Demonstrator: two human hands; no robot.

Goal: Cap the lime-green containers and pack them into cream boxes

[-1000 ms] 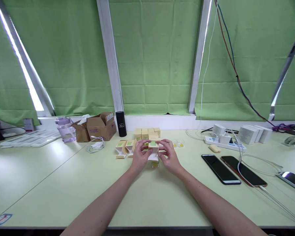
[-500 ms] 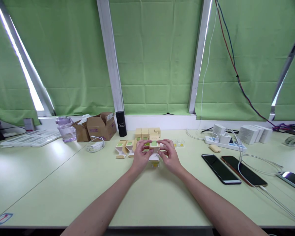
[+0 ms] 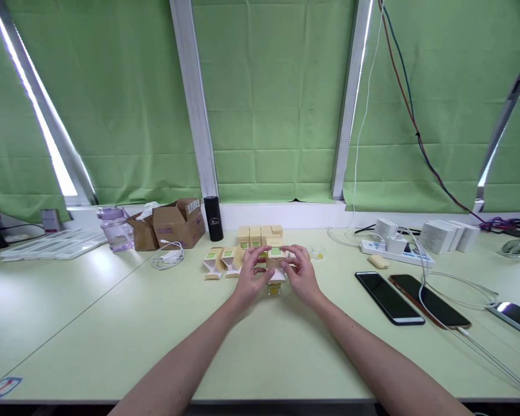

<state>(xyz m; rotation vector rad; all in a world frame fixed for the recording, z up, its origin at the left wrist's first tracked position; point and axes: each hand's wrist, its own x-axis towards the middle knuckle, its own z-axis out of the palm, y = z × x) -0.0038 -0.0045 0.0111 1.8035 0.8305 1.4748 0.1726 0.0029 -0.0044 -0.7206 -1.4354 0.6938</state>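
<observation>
A small cream box (image 3: 276, 261) with a green square on top and a white flap at its front is held between both hands. My left hand (image 3: 252, 276) grips its left side with thumb and fingers. On the right side, my right hand (image 3: 301, 274) grips it the same way. Just below the box sits a small clear piece with a yellow centre (image 3: 274, 289), partly hidden. To the left stand two similar open boxes, one (image 3: 214, 263) beside the other (image 3: 232, 262). Behind my hands is a group of closed cream boxes (image 3: 255, 233).
Clear-and-yellow pieces (image 3: 316, 252) lie right of my hands. Further right are a power strip (image 3: 398, 252), a beige oval object (image 3: 378, 262), phones (image 3: 390, 297) and white cables. At back left stand a black cylinder (image 3: 214, 218), a cardboard box (image 3: 179, 222) and a purple bottle (image 3: 117, 229).
The box between my hands has shifted slightly right and tilted, so more of its green-marked top shows. Both hands still hold it.
</observation>
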